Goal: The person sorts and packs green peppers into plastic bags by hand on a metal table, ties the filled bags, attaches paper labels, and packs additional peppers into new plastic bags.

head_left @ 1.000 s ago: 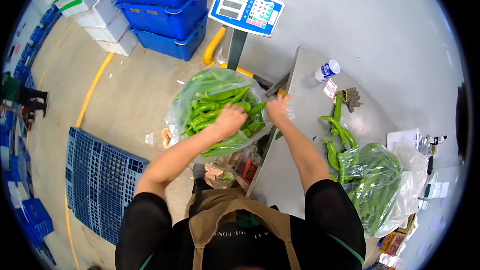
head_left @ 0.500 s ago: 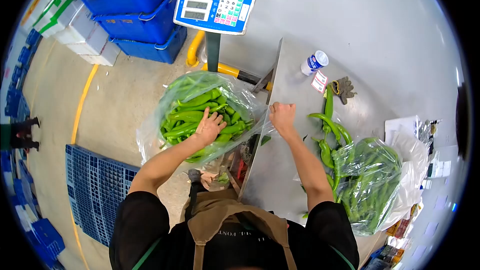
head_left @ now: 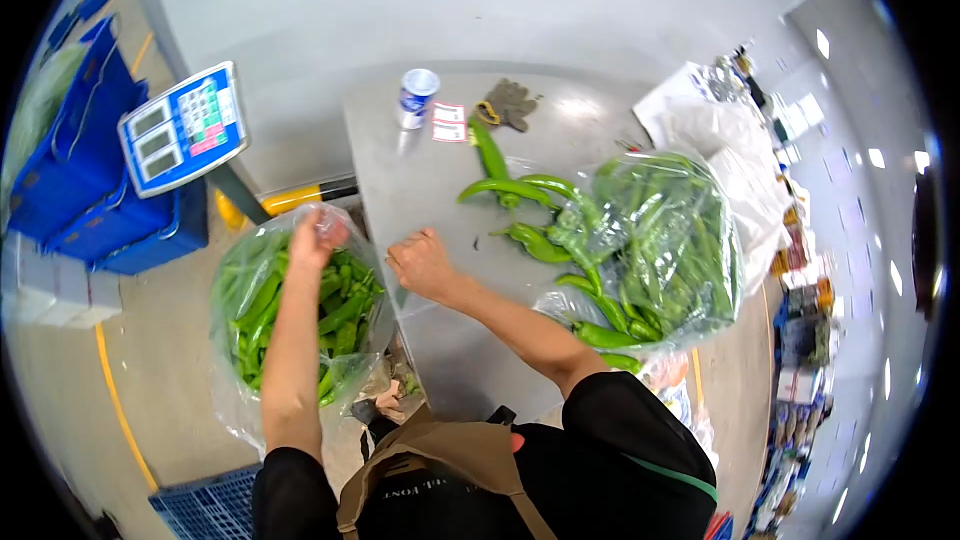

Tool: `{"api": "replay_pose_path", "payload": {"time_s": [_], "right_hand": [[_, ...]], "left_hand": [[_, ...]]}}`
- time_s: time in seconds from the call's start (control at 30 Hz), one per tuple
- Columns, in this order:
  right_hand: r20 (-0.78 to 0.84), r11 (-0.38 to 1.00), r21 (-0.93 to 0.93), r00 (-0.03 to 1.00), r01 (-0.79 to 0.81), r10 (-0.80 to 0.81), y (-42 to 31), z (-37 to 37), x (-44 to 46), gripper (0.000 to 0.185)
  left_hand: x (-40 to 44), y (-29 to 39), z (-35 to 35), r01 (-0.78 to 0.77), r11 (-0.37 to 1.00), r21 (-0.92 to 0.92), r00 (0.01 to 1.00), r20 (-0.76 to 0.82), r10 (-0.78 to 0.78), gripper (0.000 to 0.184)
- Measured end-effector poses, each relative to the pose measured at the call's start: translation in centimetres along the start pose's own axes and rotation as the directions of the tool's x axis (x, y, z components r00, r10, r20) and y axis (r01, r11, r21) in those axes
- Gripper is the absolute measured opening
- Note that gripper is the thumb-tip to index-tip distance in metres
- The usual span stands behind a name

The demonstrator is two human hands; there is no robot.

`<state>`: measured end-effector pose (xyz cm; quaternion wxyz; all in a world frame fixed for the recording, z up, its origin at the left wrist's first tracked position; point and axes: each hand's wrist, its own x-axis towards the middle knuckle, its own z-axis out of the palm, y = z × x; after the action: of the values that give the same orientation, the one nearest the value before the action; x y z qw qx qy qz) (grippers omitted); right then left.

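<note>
probably the weakest spot is the mouth of the clear plastic bag of glossy green long peppers [head_left: 350, 315], which sits off the left edge of the tabletop [head_left: 450, 370], low beside the blue-and-white scale display [head_left: 185, 128]. the left hand [head_left: 318, 237] is over the far part of that bag, blurred, and i cannot tell whether it grips film or only rests there. the right hand [head_left: 420, 262] has its fingers curled in at the left edge of the tabletop; whether a fold of plastic is pinched inside them cannot be told.

if the film is loose in either hand, the mouth could sag and let peppers roll out over the rim to the floor. a hard pull toward the tabletop could stretch thin plastic or tear it on the left edge, since the bag lies close against it. what supports the bag underneath is hidden, so a sideways tug might also tip it.

on the tabletop, a second clear bag of long green peppers [head_left: 680, 240] lies toward the right edge, with loose green peppers [head_left: 540, 242] spread to its left. a careless sweep of the right forearm, which reaches across near them, could knock some over the front edge or bruise them. the blue-and-white cylindrical tub [head_left: 416, 100] stands near the back left corner, seemingly out of harm's way.
</note>
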<state>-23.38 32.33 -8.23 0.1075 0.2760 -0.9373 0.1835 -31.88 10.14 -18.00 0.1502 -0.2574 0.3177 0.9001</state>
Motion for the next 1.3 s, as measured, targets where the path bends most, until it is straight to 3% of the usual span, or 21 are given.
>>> {"api": "replay_pose_path", "payload": {"time_s": [0.07, 0.13, 0.2, 0.27, 0.37, 0.47, 0.53, 0.6, 0.63, 0.67, 0.73, 0.8, 0.83, 0.9, 1.0, 1.1, 1.13, 1.17, 1.2, 1.27, 1.3], "right_hand": [[-0.118, 0.986, 0.039, 0.979, -0.161, 0.164, 2.0, -2.2, -1.5, 0.009], [-0.222, 0.952, 0.108, 0.926, -0.287, 0.305, 4.4, -4.9, -3.3, 0.017], [-0.221, 0.838, -0.103, 0.834, -0.535, 0.506, 7.1, -7.9, -5.4, 0.048], [-0.247, 0.772, -0.236, 0.805, -0.59, 0.54, 9.7, -8.9, -7.6, 0.081], [-0.221, 0.839, -0.335, 0.901, -0.429, 0.373, 11.9, -11.1, -7.1, 0.102], [-0.127, 0.84, -0.111, 0.846, -0.531, 0.518, 17.3, -9.1, -4.0, 0.11], [0.058, 0.733, -0.312, 0.758, -0.605, 0.65, 18.6, -9.6, -1.8, 0.112], [0.294, 0.662, -0.452, 0.6, -0.598, 0.744, 20.9, -9.0, -0.3, 0.113], [0.354, 0.684, -0.445, 0.589, -0.578, 0.727, 22.0, -8.7, -0.2, 0.101], [0.407, 0.673, -0.483, 0.537, -0.56, 0.739, 21.4, -9.3, 0.7, 0.08], [0.399, 0.708, -0.482, 0.59, -0.515, 0.701, 20.6, -9.2, 0.6, 0.061], [0.304, 0.724, -0.457, 0.674, -0.517, 0.673, 21.2, -8.1, -0.6, 0.059], [0.315, 0.718, -0.496, 0.669, -0.489, 0.673, 21.1, -7.8, -0.7, 0.059], [0.19, 0.734, -0.482, 0.76, -0.479, 0.621, 20.2, -7.3, -1.8, 0.054], [-0.074, 0.779, -0.465, 0.895, -0.421, 0.44, 19.6, -6.8, -4.0, 0.056], [-0.206, 0.885, -0.336, 0.942, -0.323, 0.266, 17.5, -7.9, -4.6, 0.06], [-0.199, 0.906, -0.308, 0.951, -0.29, 0.237, 15.9, -8.8, -4.0, 0.06], [-0.194, 0.925, -0.279, 0.959, -0.257, 0.208, 13.5, -10.1, -3.4, 0.061], [-0.187, 0.942, -0.25, 0.966, -0.224, 0.18, 11.0, -11.4, -2.8, 0.061], [-0.085, 0.983, -0.182, 0.996, -0.016, 0.001, 5.4, -14.2, -1.5, 0.058], [-0.038, 0.986, -0.14, 0.995, 0.085, -0.092, 2.7, -15.3, -0.9, 0.057]], "left_hand": [[0.2, 3.1, 2.5, -0.183, 0.983, -0.004, 0.974, 0.135, 0.181, 0.009], [-0.5, 5.4, 3.6, -0.226, 0.969, 0.098, 0.954, 0.222, 0.2, 0.007], [-1.6, 6.6, 4.5, -0.261, 0.94, 0.221, 0.95, 0.231, 0.21, 0.01], [-3.3, 6.5, 5.4, -0.258, 0.895, 0.364, 0.964, 0.163, 0.212, 0.014], [-4.5, 5.3, 6.4, -0.281, 0.744, 0.606, 0.953, 0.087, 0.289, 0.018], [-7.3, 4.5, 8.0, -0.242, 0.664, 0.707, 0.954, 0.048, 0.297, 0.024], [-7.5, 4.1, 7.5, -0.225, 0.617, 0.754, 0.954, 0.041, 0.299, 0.024], [-7.4, 3.6, 4.6, -0.37, 0.302, 0.879, 0.86, 0.201, 0.469, 0.031], [-9.1, 3.9, 3.5, -0.417, 0.059, 0.907, 0.769, 0.317, 0.554, 0.034], [-11.3, 4.5, 2.7, -0.354, -0.013, 0.935, 0.792, 0.307, 0.527, 0.035], [-16.9, 4.6, 1.0, -0.134, -0.153, 0.979, 0.801, 0.198, 0.566, 0.037], [-22.1, 4.3, -1.2, 0.1, -0.362, 0.927, 0.759, 0.164, 0.631, 0.051], [-23.9, 4.1, -2.8, 0.2, -0.408, 0.891, 0.734, 0.139, 0.665, 0.058], [-27.0, 2.7, -5.2, 0.363, -0.489, 0.793, 0.693, 0.121, 0.711, 0.071], [-29.2, 1.4, -9.3, 0.411, -0.412, 0.813, 0.699, 0.009, 0.715, 0.082], [-29.9, 1.0, -8.6, 0.399, -0.271, 0.876, 0.689, -0.092, 0.719, 0.078], [-29.6, 0.8, -8.1, 0.374, -0.201, 0.906, 0.701, -0.134, 0.7, 0.077], [-28.4, -0.1, -8.5, 0.424, -0.272, 0.864, 0.638, -0.071, 0.767, 0.072], [-27.1, -1.0, -9.2, 0.449, -0.281, 0.848, 0.637, -0.084, 0.766, 0.066], [-24.7, -1.8, -11.1, 0.499, -0.301, 0.813, 0.633, -0.104, 0.767, 0.055], [-23.7, -2.1, -12.6, 0.489, -0.236, 0.84, 0.612, -0.138, 0.779, 0.048]]}}
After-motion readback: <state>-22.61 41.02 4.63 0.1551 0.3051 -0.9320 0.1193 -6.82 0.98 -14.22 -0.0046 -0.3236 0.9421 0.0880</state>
